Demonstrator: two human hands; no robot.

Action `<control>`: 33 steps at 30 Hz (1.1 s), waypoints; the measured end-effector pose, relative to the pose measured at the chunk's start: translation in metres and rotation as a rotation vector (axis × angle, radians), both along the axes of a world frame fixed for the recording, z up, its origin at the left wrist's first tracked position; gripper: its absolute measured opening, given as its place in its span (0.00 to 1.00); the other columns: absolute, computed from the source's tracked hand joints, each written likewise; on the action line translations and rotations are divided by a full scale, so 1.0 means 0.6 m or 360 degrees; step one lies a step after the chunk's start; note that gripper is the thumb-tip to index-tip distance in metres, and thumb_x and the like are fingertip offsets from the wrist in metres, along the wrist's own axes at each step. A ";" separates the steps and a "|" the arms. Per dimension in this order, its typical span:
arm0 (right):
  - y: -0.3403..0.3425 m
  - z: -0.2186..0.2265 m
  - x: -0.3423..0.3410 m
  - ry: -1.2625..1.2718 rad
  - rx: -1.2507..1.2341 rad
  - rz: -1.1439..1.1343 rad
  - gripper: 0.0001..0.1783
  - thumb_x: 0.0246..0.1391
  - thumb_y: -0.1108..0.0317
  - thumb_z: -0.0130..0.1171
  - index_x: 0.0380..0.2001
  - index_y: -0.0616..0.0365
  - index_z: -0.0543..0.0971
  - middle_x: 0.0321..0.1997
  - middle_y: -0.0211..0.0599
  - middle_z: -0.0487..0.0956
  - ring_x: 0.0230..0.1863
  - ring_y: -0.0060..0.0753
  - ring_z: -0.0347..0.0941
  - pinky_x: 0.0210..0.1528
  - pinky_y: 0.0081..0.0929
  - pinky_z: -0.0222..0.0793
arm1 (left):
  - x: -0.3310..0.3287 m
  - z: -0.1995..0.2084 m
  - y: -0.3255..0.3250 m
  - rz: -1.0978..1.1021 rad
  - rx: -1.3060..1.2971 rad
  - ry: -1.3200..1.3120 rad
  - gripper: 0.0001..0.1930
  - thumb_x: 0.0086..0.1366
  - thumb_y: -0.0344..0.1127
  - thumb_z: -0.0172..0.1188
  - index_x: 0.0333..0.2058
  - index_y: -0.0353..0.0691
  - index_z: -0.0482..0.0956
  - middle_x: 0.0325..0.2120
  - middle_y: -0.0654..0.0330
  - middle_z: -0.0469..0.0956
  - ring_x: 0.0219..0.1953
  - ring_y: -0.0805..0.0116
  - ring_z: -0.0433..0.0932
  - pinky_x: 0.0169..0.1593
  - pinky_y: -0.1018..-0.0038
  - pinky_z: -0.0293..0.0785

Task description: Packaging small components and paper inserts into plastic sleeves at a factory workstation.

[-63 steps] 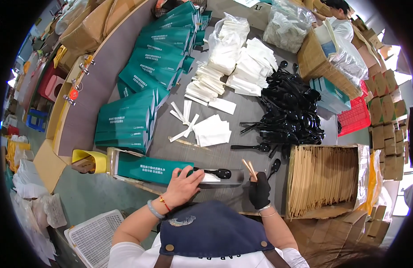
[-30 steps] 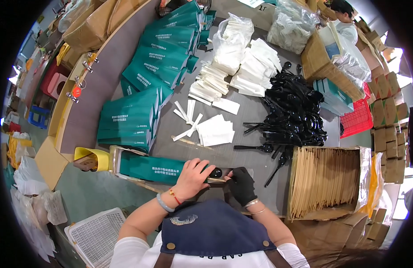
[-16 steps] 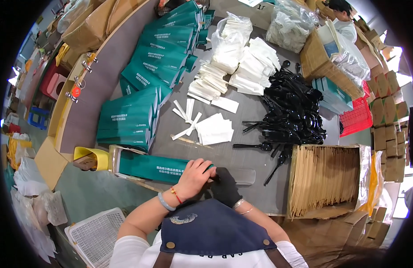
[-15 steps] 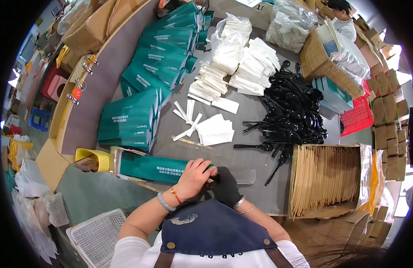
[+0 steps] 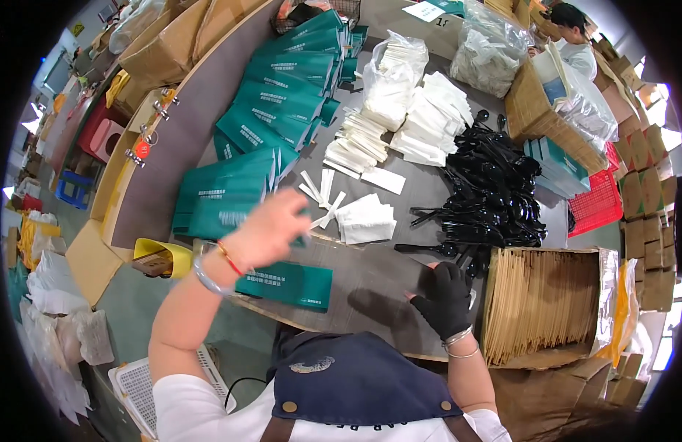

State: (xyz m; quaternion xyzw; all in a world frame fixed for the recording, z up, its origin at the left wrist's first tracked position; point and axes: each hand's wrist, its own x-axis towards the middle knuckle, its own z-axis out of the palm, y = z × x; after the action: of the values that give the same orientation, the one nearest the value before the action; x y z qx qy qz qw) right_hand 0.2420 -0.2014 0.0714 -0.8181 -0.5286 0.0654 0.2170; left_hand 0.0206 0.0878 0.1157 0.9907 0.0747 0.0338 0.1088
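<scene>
My bare left hand [image 5: 271,225], smeared by motion, is over the near end of the stack of green printed paper sleeves [image 5: 208,210]. Its fingers are too blurred to read. A single green packet [image 5: 296,287] lies flat by the table's front edge, below that hand. My right hand [image 5: 442,298], in a black fingerless glove, is above the table to the right, with thumb and fingers apart and nothing visible in them. Closest to it are the black plastic spoons [image 5: 429,249] at the near edge of a large pile of black cutlery [image 5: 492,191].
White paper napkin packets [image 5: 366,219] and thin white strips lie mid-table, with more white packets [image 5: 429,121] behind. A carton of wooden chopsticks [image 5: 547,306] stands at right. A yellow bin [image 5: 164,256] hangs at left. A person [image 5: 573,44] is at the far right.
My hands have moved apart from the green packet. The left went up and left toward the green stack; the right moved right toward the black spoons.
</scene>
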 end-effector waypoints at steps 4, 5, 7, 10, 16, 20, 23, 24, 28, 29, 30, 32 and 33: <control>0.004 0.000 -0.013 -0.0035 -0.0178 0.0053 0.34 0.29 0.55 0.74 0.43 0.51 0.74 0.42 0.37 0.75 0.45 0.44 0.71 0.48 0.42 0.61 | -0.036 -0.039 -0.035 0.0753 0.0237 -0.0438 0.16 0.43 0.30 0.65 0.33 0.41 0.75 0.49 0.49 0.70 0.51 0.46 0.67 0.53 0.56 0.66; 0.005 -0.003 -0.021 -0.0004 -0.0282 0.0081 0.34 0.30 0.52 0.72 0.44 0.52 0.75 0.42 0.36 0.75 0.46 0.42 0.71 0.49 0.43 0.60 | -0.044 -0.081 -0.078 0.0815 0.0042 -0.0469 0.20 0.45 0.36 0.68 0.38 0.40 0.76 0.50 0.50 0.69 0.53 0.46 0.66 0.56 0.55 0.64; 0.008 -0.008 -0.029 -0.0010 -0.0276 0.0096 0.34 0.31 0.51 0.72 0.44 0.52 0.75 0.43 0.36 0.75 0.46 0.41 0.71 0.50 0.43 0.60 | -0.039 -0.138 -0.172 0.0939 -0.0131 -0.0260 0.39 0.44 0.50 0.73 0.54 0.38 0.71 0.57 0.48 0.62 0.61 0.43 0.57 0.63 0.47 0.51; 0.016 0.002 -0.035 -0.0065 -0.0472 0.0156 0.33 0.32 0.51 0.72 0.44 0.52 0.76 0.44 0.36 0.76 0.46 0.41 0.71 0.50 0.42 0.60 | -0.045 -0.192 -0.211 0.1197 -0.0355 -0.0221 0.46 0.42 0.51 0.74 0.58 0.37 0.66 0.60 0.46 0.59 0.63 0.42 0.54 0.64 0.43 0.46; 0.018 0.003 -0.040 -0.0165 -0.0562 0.0297 0.33 0.32 0.49 0.73 0.43 0.52 0.76 0.44 0.35 0.76 0.47 0.41 0.71 0.50 0.42 0.59 | -0.045 -0.207 -0.212 0.1249 -0.0523 -0.0316 0.47 0.42 0.50 0.75 0.59 0.35 0.65 0.61 0.46 0.58 0.65 0.42 0.52 0.64 0.41 0.45; 0.016 0.001 -0.042 -0.0155 -0.0550 0.0316 0.34 0.32 0.48 0.73 0.43 0.53 0.75 0.44 0.36 0.76 0.46 0.41 0.71 0.49 0.41 0.59 | -0.043 -0.204 -0.212 0.1257 -0.0503 -0.0218 0.49 0.41 0.52 0.75 0.60 0.35 0.64 0.61 0.47 0.59 0.65 0.43 0.52 0.65 0.41 0.42; 0.016 -0.005 -0.044 -0.0062 -0.0523 0.0339 0.35 0.31 0.47 0.72 0.43 0.53 0.75 0.43 0.37 0.76 0.46 0.41 0.71 0.50 0.42 0.59 | -0.049 -0.206 -0.208 0.1240 -0.0578 -0.0239 0.51 0.41 0.54 0.75 0.60 0.35 0.63 0.61 0.48 0.59 0.66 0.43 0.51 0.66 0.41 0.39; 0.017 -0.009 -0.045 0.0009 -0.0494 0.0350 0.35 0.31 0.46 0.72 0.43 0.53 0.75 0.43 0.38 0.76 0.46 0.41 0.71 0.50 0.42 0.59 | -0.050 -0.205 -0.207 0.1232 -0.0627 -0.0243 0.51 0.40 0.54 0.75 0.60 0.35 0.63 0.62 0.47 0.58 0.66 0.43 0.50 0.66 0.41 0.38; 0.060 -0.058 -0.091 0.0085 -0.0416 0.0438 0.36 0.33 0.44 0.71 0.44 0.53 0.76 0.43 0.40 0.75 0.47 0.45 0.71 0.52 0.43 0.59 | -0.040 -0.202 -0.207 0.1203 -0.0646 -0.0241 0.52 0.40 0.54 0.76 0.61 0.35 0.62 0.63 0.47 0.58 0.67 0.43 0.48 0.66 0.39 0.36; 0.074 -0.082 -0.110 0.0056 -0.0246 0.0478 0.36 0.34 0.43 0.70 0.45 0.53 0.75 0.44 0.41 0.75 0.47 0.46 0.70 0.53 0.43 0.59 | -0.034 -0.193 -0.204 0.1171 -0.0648 -0.0189 0.49 0.42 0.52 0.75 0.60 0.35 0.64 0.62 0.47 0.59 0.66 0.44 0.52 0.66 0.42 0.41; 0.088 -0.084 -0.120 0.0150 -0.0132 0.0541 0.37 0.35 0.46 0.71 0.49 0.53 0.75 0.47 0.44 0.74 0.49 0.47 0.70 0.53 0.43 0.61 | -0.034 -0.185 -0.198 0.1150 -0.0642 -0.0136 0.46 0.44 0.50 0.74 0.59 0.35 0.65 0.61 0.46 0.61 0.65 0.44 0.55 0.66 0.45 0.46; 0.084 -0.086 -0.106 0.0192 0.0041 0.0511 0.38 0.35 0.47 0.72 0.50 0.53 0.74 0.48 0.43 0.75 0.50 0.47 0.70 0.53 0.43 0.63 | -0.031 -0.212 -0.155 0.1096 -0.0688 -0.0344 0.41 0.47 0.48 0.72 0.57 0.35 0.67 0.58 0.46 0.64 0.62 0.45 0.59 0.65 0.49 0.51; 0.075 -0.089 -0.089 0.0237 0.0194 0.0483 0.39 0.34 0.49 0.73 0.51 0.53 0.74 0.49 0.43 0.75 0.50 0.48 0.70 0.53 0.43 0.64 | -0.025 -0.227 -0.129 0.1041 -0.0751 -0.0546 0.37 0.49 0.45 0.70 0.55 0.35 0.69 0.56 0.46 0.66 0.59 0.45 0.62 0.63 0.53 0.56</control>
State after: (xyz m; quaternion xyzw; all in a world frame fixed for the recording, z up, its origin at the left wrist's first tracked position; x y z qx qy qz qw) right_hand 0.1888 -0.1564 0.0181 -0.7071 -0.6315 0.1255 0.2924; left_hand 0.0057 0.0106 -0.0206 0.8430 0.3708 0.2125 0.3266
